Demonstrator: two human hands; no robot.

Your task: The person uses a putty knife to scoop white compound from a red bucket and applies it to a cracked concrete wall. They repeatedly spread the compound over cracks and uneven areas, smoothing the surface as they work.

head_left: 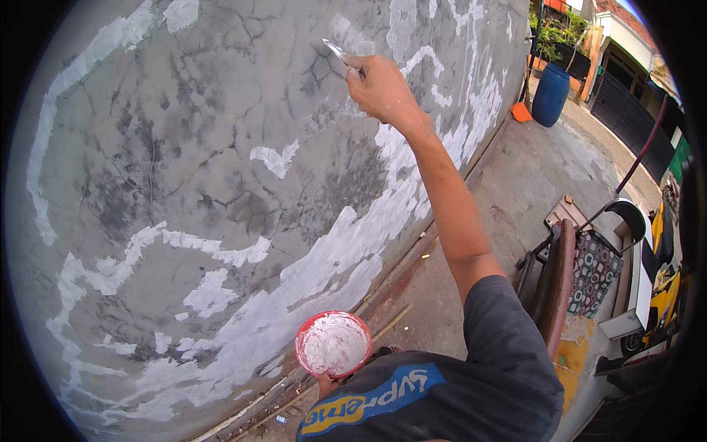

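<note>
My right hand (375, 88) grips a small metal putty knife (333, 48), its blade raised against the upper part of a cracked grey wall (177, 184), near a pale smear of filler (346, 33). Irregular white patches (309, 272) run over the wall, densest along a long band low on it. Below, my left hand (327, 384) holds a round red-rimmed tub (331, 342) with white paste spread over its inside, close beside my body.
A concrete path (508, 184) runs along the wall's foot, with a thin stick (392, 325). On the right are a wooden-framed seat (560, 287) with a patterned cushion (595, 272) and a yellow-black motorbike (659, 295). Farther back stand a blue barrel (551, 96), an orange object (521, 112) and a dark gate (633, 125).
</note>
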